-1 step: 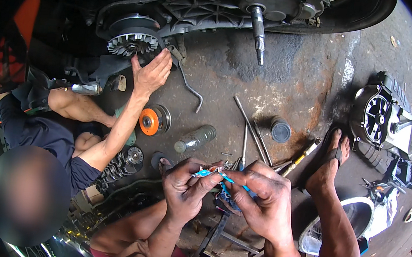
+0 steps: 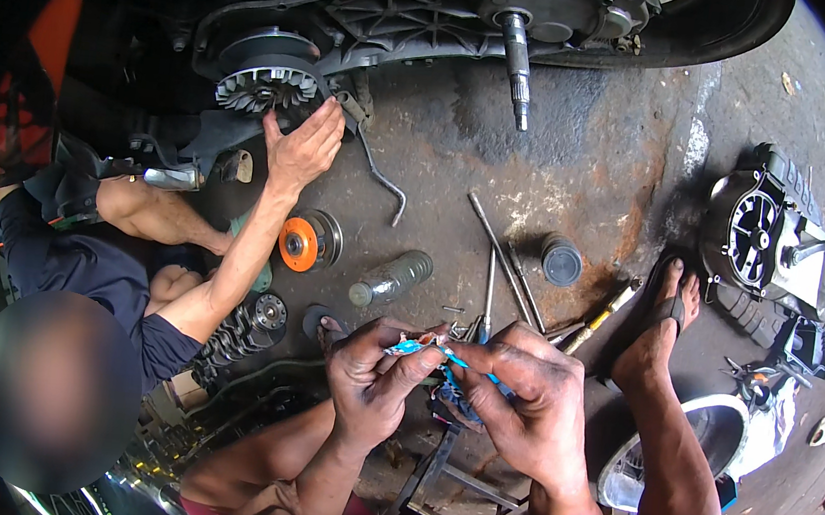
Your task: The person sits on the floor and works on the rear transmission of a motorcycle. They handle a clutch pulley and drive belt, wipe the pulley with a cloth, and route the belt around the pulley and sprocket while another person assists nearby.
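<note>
Both hands hold a small crumpled blue wrapper [image 2: 407, 346], with pale and reddish bits at its torn-looking upper edge. My left hand [image 2: 367, 382] pinches its left end between thumb and fingers. My right hand [image 2: 530, 403] grips the other end, where a narrow blue strip runs toward the fingers. What the wrapper contains, if anything, is hidden. Past my hands, a scooter's engine case [image 2: 407, 21] has a bare splined shaft [image 2: 516, 67] sticking out. On the left, a co-worker's hand [image 2: 303, 149] is held at the finned fan pulley [image 2: 267, 89].
Long-handled tools [image 2: 507, 257], a dark round can [image 2: 562, 260], a clear bottle [image 2: 391, 278] and an orange-faced round part [image 2: 301, 243] lie on the floor ahead. A metal basin [image 2: 733, 417] and a removed engine cover [image 2: 771, 245] are at right. A co-worker [image 2: 80, 263] sits close at left.
</note>
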### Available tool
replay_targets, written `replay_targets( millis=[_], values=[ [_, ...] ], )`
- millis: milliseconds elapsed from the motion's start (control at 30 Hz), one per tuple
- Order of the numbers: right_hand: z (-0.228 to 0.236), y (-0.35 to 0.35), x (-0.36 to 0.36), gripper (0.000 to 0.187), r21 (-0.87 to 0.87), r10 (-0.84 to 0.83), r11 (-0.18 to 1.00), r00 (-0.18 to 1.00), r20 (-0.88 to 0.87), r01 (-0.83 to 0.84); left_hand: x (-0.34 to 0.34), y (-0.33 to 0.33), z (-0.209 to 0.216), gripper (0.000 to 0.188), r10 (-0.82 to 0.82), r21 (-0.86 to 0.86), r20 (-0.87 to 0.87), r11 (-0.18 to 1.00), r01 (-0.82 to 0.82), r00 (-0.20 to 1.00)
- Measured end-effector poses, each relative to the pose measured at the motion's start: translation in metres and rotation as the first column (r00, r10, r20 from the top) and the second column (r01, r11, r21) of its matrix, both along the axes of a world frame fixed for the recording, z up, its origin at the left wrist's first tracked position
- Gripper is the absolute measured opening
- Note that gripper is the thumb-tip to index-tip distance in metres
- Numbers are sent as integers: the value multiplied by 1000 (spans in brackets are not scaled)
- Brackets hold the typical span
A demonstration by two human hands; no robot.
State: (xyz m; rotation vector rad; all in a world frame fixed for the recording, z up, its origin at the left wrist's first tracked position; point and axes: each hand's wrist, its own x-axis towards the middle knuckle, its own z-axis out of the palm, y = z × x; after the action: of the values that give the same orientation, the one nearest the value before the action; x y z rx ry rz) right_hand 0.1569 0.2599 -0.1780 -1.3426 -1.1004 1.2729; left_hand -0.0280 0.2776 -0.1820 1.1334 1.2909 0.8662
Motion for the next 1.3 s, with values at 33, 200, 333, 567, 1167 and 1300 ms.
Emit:
replay_targets(
  millis=[33, 200, 333, 567, 1167, 1300],
  values=[
    [1, 0, 1, 29, 6, 13, 1000, 1000, 17, -13, 2, -1, 0, 13, 39, -7, 83, 999, -39, 996],
    [-3, 2, 10, 31, -18, 26, 1000, 997, 74, -25, 5, 8, -1, 9, -96, 22, -30, 995, 97, 995],
    [-5, 1, 12, 31, -17, 44, 999, 998, 37, -44, 3, 14, -5, 10, -187, 196, -14, 963, 186, 982],
    [-8, 1, 15, 24, -11, 55, 998, 997, -56, -56, 8, 13, -8, 16, -166, 282, -5, 946, 161, 986],
    [-38, 4, 0, 55, -95, 57, 983, 752, -657, -157, 6, 24, -10, 10, -171, 338, -255, 906, 253, 952],
    [-45, 0, -10, 53, -192, -61, 967, 581, -812, -167, 9, 17, -17, 12, -70, 288, -295, 944, 159, 953]
  ],
)
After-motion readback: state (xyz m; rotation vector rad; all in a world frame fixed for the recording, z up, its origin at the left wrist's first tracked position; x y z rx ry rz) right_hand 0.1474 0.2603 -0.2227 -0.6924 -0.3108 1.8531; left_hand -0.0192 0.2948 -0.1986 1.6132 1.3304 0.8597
